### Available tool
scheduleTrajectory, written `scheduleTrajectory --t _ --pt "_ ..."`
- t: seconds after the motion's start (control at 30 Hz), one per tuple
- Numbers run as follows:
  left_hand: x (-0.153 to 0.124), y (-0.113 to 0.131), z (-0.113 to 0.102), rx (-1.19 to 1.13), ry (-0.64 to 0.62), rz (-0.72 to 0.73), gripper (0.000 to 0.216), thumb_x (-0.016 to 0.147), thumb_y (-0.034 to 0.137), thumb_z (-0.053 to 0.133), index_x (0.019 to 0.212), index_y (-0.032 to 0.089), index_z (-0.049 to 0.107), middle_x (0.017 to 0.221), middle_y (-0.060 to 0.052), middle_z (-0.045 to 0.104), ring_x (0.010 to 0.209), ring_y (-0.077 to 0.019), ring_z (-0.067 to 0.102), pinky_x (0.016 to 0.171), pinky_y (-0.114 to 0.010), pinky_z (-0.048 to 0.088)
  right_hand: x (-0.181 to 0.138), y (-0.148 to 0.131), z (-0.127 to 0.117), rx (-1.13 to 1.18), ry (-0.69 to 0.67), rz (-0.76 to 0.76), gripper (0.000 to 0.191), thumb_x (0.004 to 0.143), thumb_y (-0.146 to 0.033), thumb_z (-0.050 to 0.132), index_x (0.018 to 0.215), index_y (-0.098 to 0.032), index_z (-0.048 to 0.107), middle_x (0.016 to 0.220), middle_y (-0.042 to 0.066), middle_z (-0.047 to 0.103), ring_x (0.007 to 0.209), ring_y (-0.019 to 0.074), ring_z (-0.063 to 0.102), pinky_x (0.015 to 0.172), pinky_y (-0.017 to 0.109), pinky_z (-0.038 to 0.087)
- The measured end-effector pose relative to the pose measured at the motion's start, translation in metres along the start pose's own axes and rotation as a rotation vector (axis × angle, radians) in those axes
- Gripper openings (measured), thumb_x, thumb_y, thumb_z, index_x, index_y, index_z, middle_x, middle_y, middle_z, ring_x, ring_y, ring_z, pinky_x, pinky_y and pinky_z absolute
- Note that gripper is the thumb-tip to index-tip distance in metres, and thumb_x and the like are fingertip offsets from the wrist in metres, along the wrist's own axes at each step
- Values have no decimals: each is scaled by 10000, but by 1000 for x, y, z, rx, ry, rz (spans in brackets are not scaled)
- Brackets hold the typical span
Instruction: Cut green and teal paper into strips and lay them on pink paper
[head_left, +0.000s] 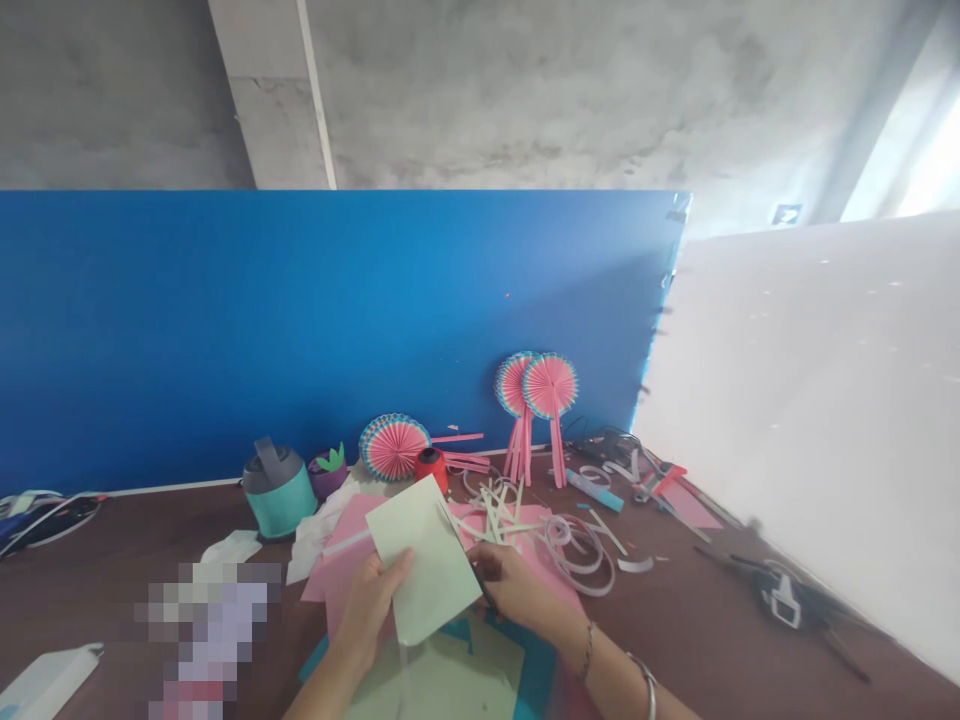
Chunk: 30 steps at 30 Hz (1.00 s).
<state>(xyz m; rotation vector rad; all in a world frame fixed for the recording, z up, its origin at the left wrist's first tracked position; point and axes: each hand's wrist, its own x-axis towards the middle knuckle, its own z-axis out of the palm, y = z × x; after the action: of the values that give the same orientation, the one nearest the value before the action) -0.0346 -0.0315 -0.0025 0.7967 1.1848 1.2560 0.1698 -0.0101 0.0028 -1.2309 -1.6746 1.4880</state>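
Observation:
My left hand (381,592) pinches a pale green sheet of paper (426,560) by its left side, thumb on top. At the sheet's right edge, my right hand (517,590) is closed around dark-handled scissors (484,588). Their blades lie along that edge, partly hidden by the paper. Beneath my hands are more pale green paper (480,680), blue paper (541,668) and pink sheets (346,545). Thin pale green strips (499,512) are heaped just beyond my right hand, beside curled white strips (592,570).
Pink pleated paper fans (551,386) lean against the blue partition (300,300); another fan (394,447) rests to their left. Nearby stand a red round object (430,464), a teal container (279,495) and a purple pot (328,476). Cables and a white clip-like piece (782,602) lie at right.

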Motion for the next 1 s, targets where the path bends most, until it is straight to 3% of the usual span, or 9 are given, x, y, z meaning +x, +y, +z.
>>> scheduleTrajectory --t 0.27,0.87,1.0 --pt "-3 3 2 15 -9 5 576 551 541 862 920 121 728 878 -134 789 785 -297 736 671 -339 542 -1 -1 1 1 0 -10 397 606 -75 473 915 -185 696 584 -56 628 447 97 501 418 185 362" --pt "1 -4 -1 -72 -36 -14 505 604 460 864 956 132 709 897 -131 788 848 -308 748 695 -348 581 -2 -2 1 79 -17 -28 316 573 -122 517 848 -179 661 532 -70 563 467 95 492 447 190 355" --pt "3 -6 -2 -82 -38 -18 485 622 443 859 963 134 707 908 -133 788 850 -309 751 692 -349 589 0 2 1 81 2 -33 320 554 -122 499 829 -180 651 516 -79 539 447 85 455 419 185 296"
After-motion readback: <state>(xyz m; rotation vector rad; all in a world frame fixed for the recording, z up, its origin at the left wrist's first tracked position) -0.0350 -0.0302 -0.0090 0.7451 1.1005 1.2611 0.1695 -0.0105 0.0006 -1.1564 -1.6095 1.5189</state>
